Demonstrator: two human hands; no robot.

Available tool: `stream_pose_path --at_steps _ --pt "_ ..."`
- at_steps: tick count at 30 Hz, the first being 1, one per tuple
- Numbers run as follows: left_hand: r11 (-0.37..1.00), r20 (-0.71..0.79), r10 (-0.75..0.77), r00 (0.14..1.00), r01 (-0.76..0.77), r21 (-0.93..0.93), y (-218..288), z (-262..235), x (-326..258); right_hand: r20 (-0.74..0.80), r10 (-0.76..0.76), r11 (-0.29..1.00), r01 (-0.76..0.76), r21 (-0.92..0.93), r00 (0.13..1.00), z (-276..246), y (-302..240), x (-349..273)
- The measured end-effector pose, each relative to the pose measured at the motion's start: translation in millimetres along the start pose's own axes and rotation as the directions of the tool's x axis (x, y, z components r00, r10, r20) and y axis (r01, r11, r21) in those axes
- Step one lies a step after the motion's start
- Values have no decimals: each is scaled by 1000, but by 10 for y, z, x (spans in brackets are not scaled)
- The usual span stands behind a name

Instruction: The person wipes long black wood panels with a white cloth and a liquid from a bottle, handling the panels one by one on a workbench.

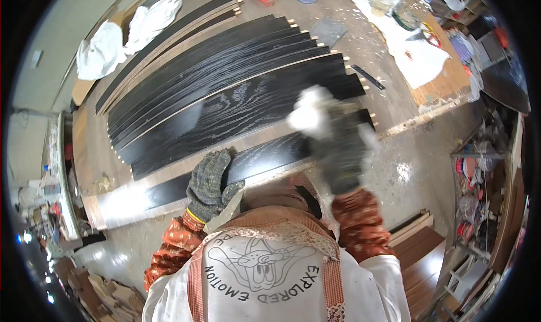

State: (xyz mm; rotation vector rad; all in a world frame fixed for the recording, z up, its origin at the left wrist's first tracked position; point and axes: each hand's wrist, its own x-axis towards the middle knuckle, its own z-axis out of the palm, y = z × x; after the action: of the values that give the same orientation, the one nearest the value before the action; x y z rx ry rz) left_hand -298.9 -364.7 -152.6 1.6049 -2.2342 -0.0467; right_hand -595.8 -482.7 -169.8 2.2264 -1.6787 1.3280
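A narrow black wooden board [262, 159] lies along the near edge of the table. My left hand [207, 182], in a dark grey knitted glove, grips this board near its middle, with the thumb at the near edge and the fingers across the top. Over the board's right part is my right hand [341, 150], gloved too and smeared by motion. A crumpled white cloth [311, 112] sticks out from its fingers, blurred as well. Just beyond, several black boards [236, 99] with pale dowel pegs at their ends lie side by side, overlapping in places.
Two white cloths [151, 24] rest at the far left beside more black strips [169, 43]. A black ruler [368, 77] and a clear plate [328, 31] lie right of the boards. Farther right, white paper [420, 60] and jars [407, 16] cover a brown panel. Brown boards [418, 248] stand lower right.
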Motion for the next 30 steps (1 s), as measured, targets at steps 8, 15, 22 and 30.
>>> stream_pose_path --at_steps 8,15,22,30 --pt "989 28 -113 993 115 -96 -564 -670 -539 271 287 889 -150 -434 919 -390 651 148" --pt "944 50 -297 954 301 -135 -1544 -1091 -1695 34 199 757 -132 -640 979 -420 41 78" --pt "796 30 -348 937 312 -519 -1523 -1020 -1707 502 -302 953 260 155 811 1068 -2721 -1197" --pt "303 -148 -859 490 254 -918 -2581 -1840 -3058 448 -364 921 243 304 817 303 -3244 -382"
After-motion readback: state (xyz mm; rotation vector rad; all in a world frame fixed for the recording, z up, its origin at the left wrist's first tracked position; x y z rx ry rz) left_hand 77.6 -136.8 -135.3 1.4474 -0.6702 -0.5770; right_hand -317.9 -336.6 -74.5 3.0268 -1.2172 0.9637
